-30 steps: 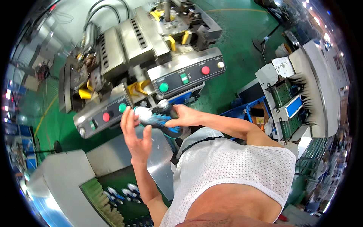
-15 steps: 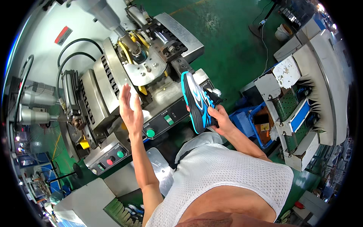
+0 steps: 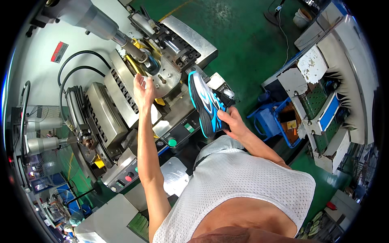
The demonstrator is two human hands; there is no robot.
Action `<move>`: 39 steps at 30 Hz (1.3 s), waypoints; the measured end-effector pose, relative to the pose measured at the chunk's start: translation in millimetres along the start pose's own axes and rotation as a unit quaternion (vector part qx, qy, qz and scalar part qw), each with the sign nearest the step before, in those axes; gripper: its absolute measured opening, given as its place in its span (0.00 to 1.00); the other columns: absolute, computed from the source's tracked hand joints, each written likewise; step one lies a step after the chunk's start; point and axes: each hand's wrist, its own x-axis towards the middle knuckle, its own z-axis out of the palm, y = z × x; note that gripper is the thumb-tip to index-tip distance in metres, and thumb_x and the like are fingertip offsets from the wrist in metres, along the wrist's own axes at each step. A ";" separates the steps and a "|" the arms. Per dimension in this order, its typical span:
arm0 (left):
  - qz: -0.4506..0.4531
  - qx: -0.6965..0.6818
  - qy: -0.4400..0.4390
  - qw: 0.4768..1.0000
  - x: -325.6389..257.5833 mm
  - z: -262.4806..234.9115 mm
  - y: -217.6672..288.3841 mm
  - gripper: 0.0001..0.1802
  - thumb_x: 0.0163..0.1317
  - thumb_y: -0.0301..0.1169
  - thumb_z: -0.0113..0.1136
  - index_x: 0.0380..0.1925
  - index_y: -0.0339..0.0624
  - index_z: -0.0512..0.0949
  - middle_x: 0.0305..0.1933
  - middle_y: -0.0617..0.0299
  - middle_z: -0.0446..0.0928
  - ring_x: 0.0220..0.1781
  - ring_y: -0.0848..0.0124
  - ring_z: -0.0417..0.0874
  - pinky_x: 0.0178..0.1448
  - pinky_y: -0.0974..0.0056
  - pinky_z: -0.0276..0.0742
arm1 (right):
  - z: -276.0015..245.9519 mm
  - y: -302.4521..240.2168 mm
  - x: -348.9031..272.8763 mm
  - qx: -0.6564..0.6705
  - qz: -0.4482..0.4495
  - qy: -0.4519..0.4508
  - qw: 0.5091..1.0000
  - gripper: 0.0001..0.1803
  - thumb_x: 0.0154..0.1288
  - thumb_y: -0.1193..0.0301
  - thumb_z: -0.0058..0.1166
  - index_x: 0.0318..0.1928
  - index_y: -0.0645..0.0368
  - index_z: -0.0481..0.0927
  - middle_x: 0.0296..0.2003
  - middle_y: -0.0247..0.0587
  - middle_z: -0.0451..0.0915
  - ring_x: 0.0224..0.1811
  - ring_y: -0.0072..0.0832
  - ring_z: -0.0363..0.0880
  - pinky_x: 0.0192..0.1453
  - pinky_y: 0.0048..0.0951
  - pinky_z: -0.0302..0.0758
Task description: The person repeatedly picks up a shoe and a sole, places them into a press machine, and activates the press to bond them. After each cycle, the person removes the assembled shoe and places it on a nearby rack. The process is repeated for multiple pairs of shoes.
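Honestly, the thing that'd worry me here is the left hand (image 3: 144, 95): it's up right by the steel plate (image 3: 168, 75) and that angled plunger (image 3: 152, 65) on the pressing machine, so if anything there moved with the fingers that close, I'd guess a nasty pinch. A bumped control could be the cause, since the left forearm passes near the round green button (image 3: 172, 142) on the front panel, though I can't tell what that button does. The other risk is the sneaker (image 3: 202, 103) (blue, white and black): it's held up at the machine's front right, toe pointing away from the person, sole turned left, and only one hand is on it, toward the heel. A loose grip could let it twist or drop, and swinging it left could scuff the toe on the metal. As for hands, the right hand (image 3: 234, 123) is clamped on the shoe near the collar, thumb on the near side, fingers mostly hidden behind. The left is loosely curved, roughly half open with the thumb apart; looks empty to me, but I can't tell if the fingertips touch the machine.
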 end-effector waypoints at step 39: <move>-0.288 -0.041 -0.008 0.957 -368.8 -131.0 -51.6 0.36 0.56 0.24 0.62 0.65 0.34 0.60 0.57 0.52 0.70 0.59 0.64 0.72 0.64 0.60 0.67 | 63.9 140.4 475.8 -0.794 -0.175 0.124 0.570 0.31 0.57 0.67 0.60 0.54 0.77 0.65 0.49 0.68 0.74 0.51 0.59 0.75 0.60 0.48 0.72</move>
